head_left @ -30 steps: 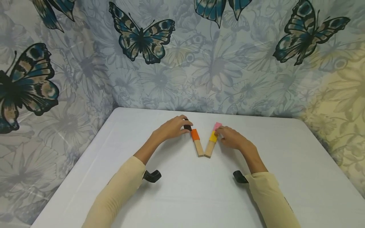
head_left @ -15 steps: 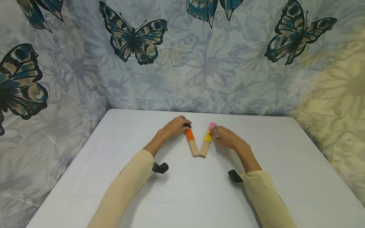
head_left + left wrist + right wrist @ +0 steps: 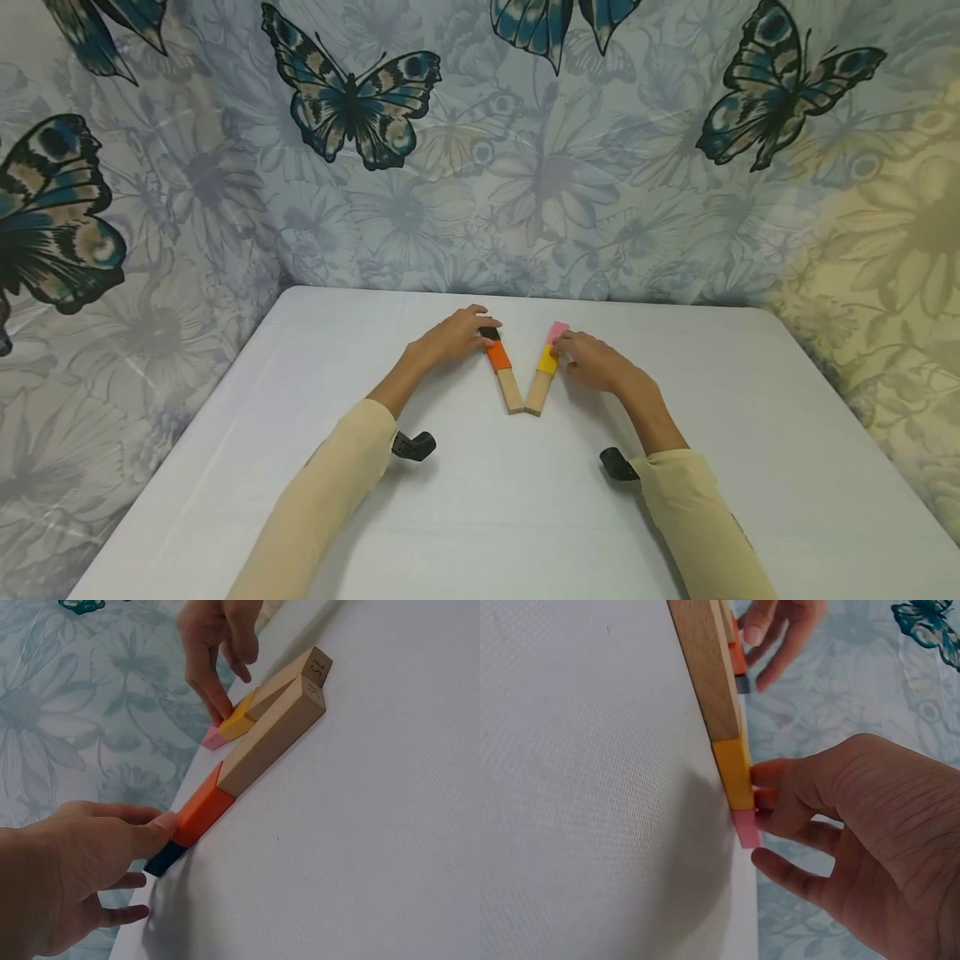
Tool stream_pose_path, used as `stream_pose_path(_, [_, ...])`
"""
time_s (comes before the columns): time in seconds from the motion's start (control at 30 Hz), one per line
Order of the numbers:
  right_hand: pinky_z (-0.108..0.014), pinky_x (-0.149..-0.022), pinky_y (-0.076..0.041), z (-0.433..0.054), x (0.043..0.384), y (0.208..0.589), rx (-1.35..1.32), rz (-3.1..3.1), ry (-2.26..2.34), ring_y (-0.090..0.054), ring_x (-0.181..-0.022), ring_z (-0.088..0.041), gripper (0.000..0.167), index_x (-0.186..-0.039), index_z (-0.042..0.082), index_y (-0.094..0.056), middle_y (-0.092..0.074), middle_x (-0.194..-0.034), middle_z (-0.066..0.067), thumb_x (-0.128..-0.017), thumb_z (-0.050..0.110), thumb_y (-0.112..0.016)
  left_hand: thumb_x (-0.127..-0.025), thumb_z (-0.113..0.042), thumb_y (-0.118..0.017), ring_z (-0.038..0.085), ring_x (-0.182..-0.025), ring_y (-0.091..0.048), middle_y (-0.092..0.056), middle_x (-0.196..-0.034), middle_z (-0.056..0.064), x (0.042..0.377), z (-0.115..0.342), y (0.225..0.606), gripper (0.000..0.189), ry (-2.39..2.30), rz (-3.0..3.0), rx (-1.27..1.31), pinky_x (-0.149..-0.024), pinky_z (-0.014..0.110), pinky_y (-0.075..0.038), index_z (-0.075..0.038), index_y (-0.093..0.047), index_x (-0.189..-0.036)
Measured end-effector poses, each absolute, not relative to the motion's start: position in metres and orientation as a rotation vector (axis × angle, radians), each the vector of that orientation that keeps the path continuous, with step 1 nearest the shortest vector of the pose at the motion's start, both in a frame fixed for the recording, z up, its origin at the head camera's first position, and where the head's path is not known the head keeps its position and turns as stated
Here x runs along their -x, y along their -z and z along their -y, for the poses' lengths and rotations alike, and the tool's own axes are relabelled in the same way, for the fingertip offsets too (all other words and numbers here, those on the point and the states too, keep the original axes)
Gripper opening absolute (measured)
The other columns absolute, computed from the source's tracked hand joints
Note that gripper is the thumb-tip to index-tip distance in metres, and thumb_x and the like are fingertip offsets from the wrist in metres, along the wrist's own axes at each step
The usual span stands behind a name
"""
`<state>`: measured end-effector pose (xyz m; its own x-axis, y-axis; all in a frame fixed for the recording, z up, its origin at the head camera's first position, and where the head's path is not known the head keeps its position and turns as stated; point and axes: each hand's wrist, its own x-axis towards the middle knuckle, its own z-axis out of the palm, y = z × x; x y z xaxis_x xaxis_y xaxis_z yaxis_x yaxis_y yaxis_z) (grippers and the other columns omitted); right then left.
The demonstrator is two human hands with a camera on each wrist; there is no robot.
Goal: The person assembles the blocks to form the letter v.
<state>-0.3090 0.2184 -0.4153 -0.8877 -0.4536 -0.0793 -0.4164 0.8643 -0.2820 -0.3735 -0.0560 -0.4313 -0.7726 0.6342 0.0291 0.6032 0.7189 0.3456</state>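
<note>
On the white tabletop two slim block rows form a V, their near ends meeting. The left row has a plain wooden block (image 3: 510,392), an orange block (image 3: 498,357) and a black block (image 3: 490,332) at its far end. In the right row a wooden block (image 3: 289,681) leads to a yellow block (image 3: 735,772) and a pink block (image 3: 558,330). My left hand (image 3: 453,335) is spread beside the black and orange blocks, thumb close against them. Fingertips of my right hand (image 3: 600,363) touch the yellow and pink blocks; its other fingers stay apart.
The white table (image 3: 510,500) reaches back to a cloth backdrop (image 3: 450,217) printed with flowers and butterflies. Black wrist devices (image 3: 414,446) stick out from both sleeves. Handwritten marks (image 3: 318,666) show on the wooden blocks' ends.
My left hand brought the black block against the orange block's far end, then drew back slightly to the left. The right hand stays on its row. The head view has shifted a little.
</note>
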Motion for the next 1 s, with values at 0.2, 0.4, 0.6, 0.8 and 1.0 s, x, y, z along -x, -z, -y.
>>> stream_pose_path(0.2, [-0.058, -0.118, -0.044, -0.2213, 0.3085, 0.4164, 0.668, -2.898, 0.397, -0.056, -0.136, -0.042, 0.035, -0.126, -0.003, -0.069, -0.064, -0.14, -0.021, -0.094, -0.007, -0.055, -0.104, -0.022, -0.066, 0.037, -0.142, -0.054, -0.054, -0.153, 0.019, 0.3729, 0.0557, 0.429, 0.042, -0.515, -2.78, -1.071, -0.12, 0.048, -0.045, -0.008, -0.064, -0.143])
stream_pose_path(0.4, [-0.059, -0.119, -0.042, -0.2208, 0.3083, 0.4155, 0.656, -2.888, 0.386, -0.054, -0.138, -0.043, 0.035, -0.127, -0.003, -0.069, -0.063, -0.143, -0.022, -0.095, -0.007, -0.056, -0.103, -0.023, -0.067, 0.035, -0.142, -0.054, -0.056, -0.152, 0.018, 0.3735, 0.0555, 0.4308, 0.042, -0.539, -2.789, -1.068, -0.12, 0.047, -0.045, -0.007, -0.065, -0.141])
stream_pose_path(0.6, [-0.058, -0.118, -0.044, -0.2202, 0.3095, 0.4169, 0.683, -2.894, 0.391, -0.056, -0.136, -0.042, 0.035, -0.126, -0.003, -0.069, -0.064, -0.14, -0.021, -0.094, -0.007, -0.056, -0.103, -0.024, -0.067, 0.034, -0.141, -0.055, -0.057, -0.151, 0.016, 0.3724, 0.056, 0.4324, 0.039, -0.57, -2.814, -1.041, -0.12, 0.047, -0.045, -0.008, -0.068, -0.138])
stream_pose_path(0.8, [-0.058, -0.117, -0.044, -0.2205, 0.3094, 0.4184, 0.699, -2.899, 0.392, -0.057, -0.135, -0.042, 0.035, -0.126, -0.003, -0.07, -0.064, -0.139, -0.021, -0.094, -0.007, -0.056, -0.104, -0.032, -0.066, 0.038, -0.141, -0.054, -0.055, -0.154, 0.017, 0.3683, 0.0533, 0.4319, 0.042, -0.576, -2.824, -0.981, -0.116, 0.057, -0.047, -0.011, -0.067, -0.14])
stream_pose_path(1.0, [-0.058, -0.116, -0.045, -0.2204, 0.309, 0.4163, 0.716, -2.907, 0.393, -0.058, -0.133, -0.042, 0.034, -0.125, -0.003, -0.07, -0.065, -0.138, -0.021, -0.093, -0.008, -0.057, -0.102, -0.032, -0.068, 0.038, -0.138, -0.056, -0.056, -0.152, 0.018, 0.3663, 0.0509, 0.431, 0.042, -0.541, -2.853, -0.985, -0.114, 0.054, -0.049, -0.01, -0.069, -0.138])
